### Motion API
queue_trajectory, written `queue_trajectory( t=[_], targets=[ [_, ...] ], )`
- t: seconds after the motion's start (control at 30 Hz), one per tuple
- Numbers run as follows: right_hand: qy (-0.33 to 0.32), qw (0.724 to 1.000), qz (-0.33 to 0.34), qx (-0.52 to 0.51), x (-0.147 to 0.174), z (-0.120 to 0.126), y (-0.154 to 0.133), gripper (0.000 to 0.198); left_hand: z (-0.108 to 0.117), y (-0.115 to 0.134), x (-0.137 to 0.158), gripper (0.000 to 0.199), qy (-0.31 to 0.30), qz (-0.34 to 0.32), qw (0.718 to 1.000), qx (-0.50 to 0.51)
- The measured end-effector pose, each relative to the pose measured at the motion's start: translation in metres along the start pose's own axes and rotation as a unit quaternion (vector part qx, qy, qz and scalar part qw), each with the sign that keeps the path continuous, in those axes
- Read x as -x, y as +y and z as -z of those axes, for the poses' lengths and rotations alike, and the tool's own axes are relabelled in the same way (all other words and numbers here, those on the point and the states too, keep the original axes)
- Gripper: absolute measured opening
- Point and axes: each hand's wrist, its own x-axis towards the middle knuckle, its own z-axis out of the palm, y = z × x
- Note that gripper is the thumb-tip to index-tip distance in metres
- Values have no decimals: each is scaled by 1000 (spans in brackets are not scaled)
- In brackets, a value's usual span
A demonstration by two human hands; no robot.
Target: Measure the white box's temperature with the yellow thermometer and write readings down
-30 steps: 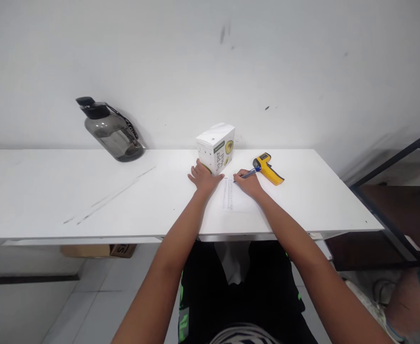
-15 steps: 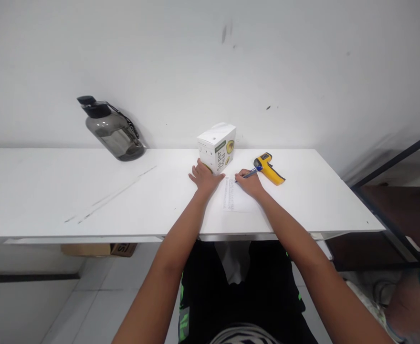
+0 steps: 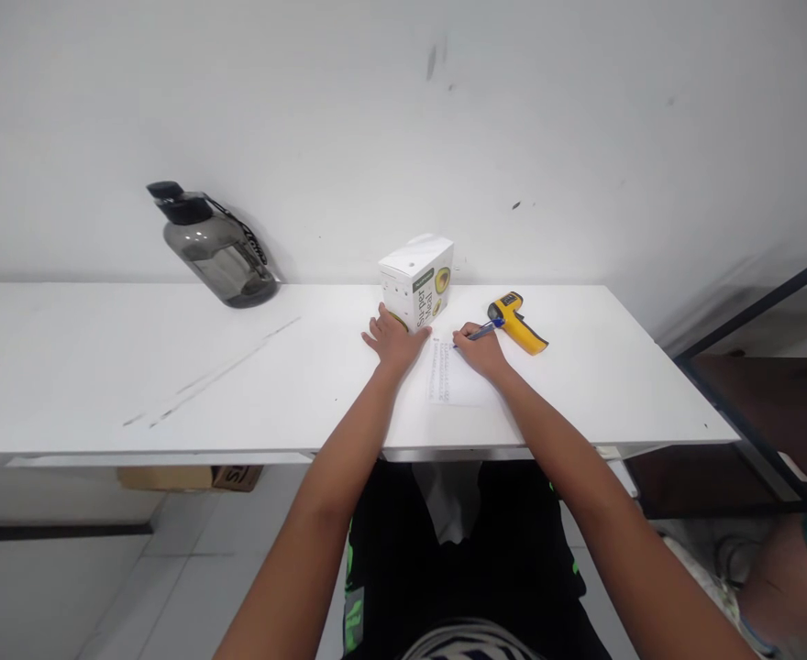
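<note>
Fingers closed around a blue pen (image 3: 484,330), my right hand (image 3: 480,350) rests on a sheet of white paper (image 3: 469,390), with the pen tip at the top of the sheet. Several lines of small handwriting run down the sheet's left part. My left hand (image 3: 396,344) lies with fingers spread against the lower front of a white carton (image 3: 417,280) printed "Su-per Meal" with avocado pictures. The carton stands upright just behind the paper. A yellow infrared thermometer (image 3: 519,325) lies right of my right hand, close to the pen's back end.
A grey translucent water bottle (image 3: 217,257) with a black lid stands at the back left of the white table (image 3: 101,367). A cardboard box (image 3: 183,478) is below the table. At the right are a dark metal rack (image 3: 726,321) and part of another person (image 3: 789,568).
My right hand and the pen tip have shifted very slightly on the paper. My left thumb has drawn a little closer to the carton.
</note>
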Motion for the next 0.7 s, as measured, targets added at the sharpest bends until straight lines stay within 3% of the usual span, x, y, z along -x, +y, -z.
queue_trajectory(
  t=[0.5,0.7],
  targets=[
    [-17,999,-20,-24,0,2,-3,21,2,1,0,106,-7,0,1000,-9],
    [17,995,-59,-79,4,9,-13,38,3,0,1,102,14,-6,1000,1]
  ],
)
